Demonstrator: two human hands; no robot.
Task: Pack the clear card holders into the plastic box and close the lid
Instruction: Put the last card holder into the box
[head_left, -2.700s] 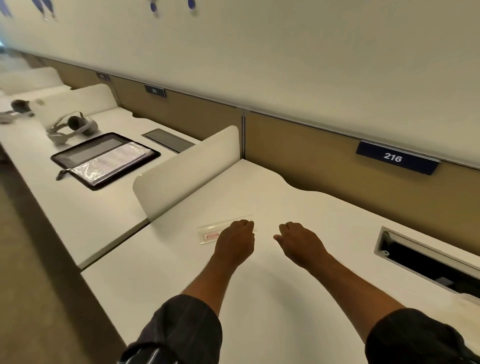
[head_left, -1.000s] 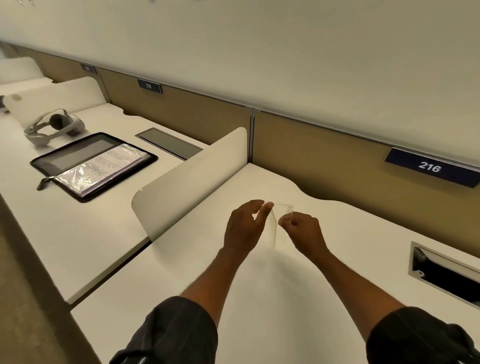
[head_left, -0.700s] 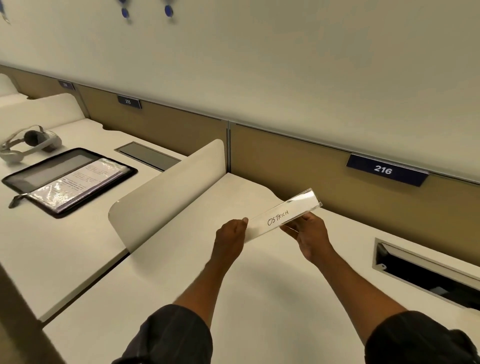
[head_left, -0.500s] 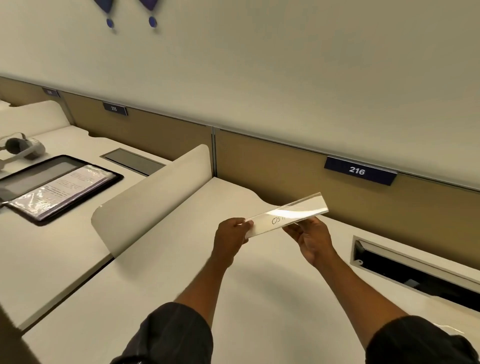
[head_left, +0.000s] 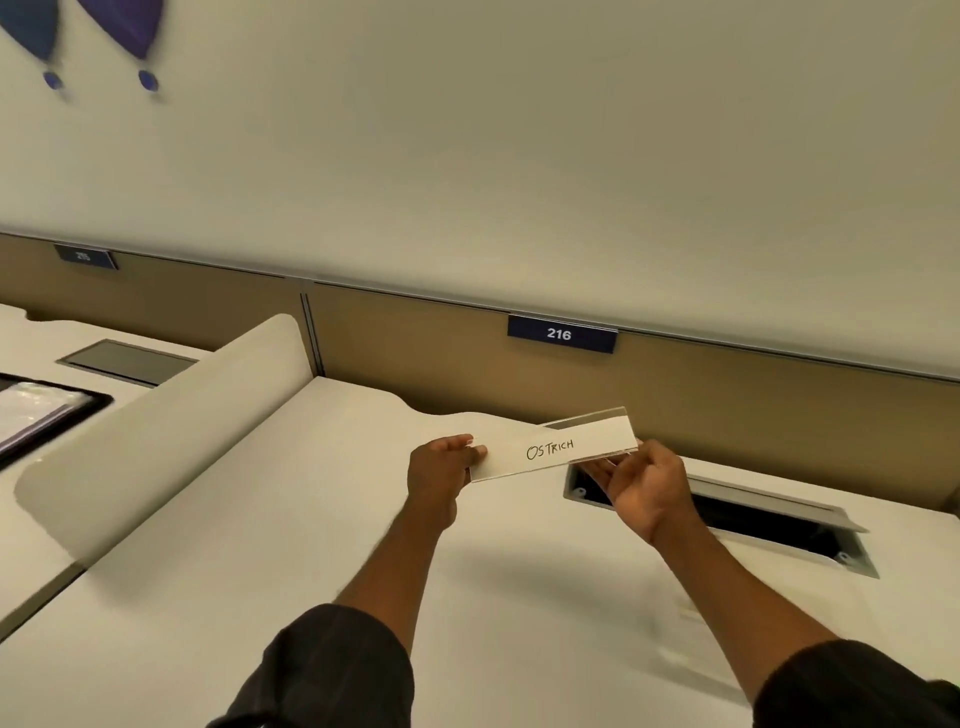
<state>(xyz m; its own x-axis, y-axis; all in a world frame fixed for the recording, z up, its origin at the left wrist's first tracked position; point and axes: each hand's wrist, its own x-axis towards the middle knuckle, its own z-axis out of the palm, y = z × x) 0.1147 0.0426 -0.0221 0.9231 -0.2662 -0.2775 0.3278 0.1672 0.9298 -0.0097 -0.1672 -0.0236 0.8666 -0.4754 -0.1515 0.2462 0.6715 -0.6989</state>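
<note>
A long clear card holder (head_left: 556, 449) with a white card reading "OSTRICH" is held above the white desk (head_left: 322, 525), tilted up to the right. My left hand (head_left: 441, 470) pinches its left end. My right hand (head_left: 641, 491) grips it from below near the right end. No plastic box is in view.
An open cable hatch (head_left: 753, 514) is sunk into the desk under my right hand. A white curved divider (head_left: 156, 441) separates this desk from the left one, which bears a black tray (head_left: 36, 415) with papers. A tan back panel carries the sign 216 (head_left: 561, 334).
The card holder lay flat on the desk; both hands picked it up and turned it so the card faces me. The view has swung to the right.
</note>
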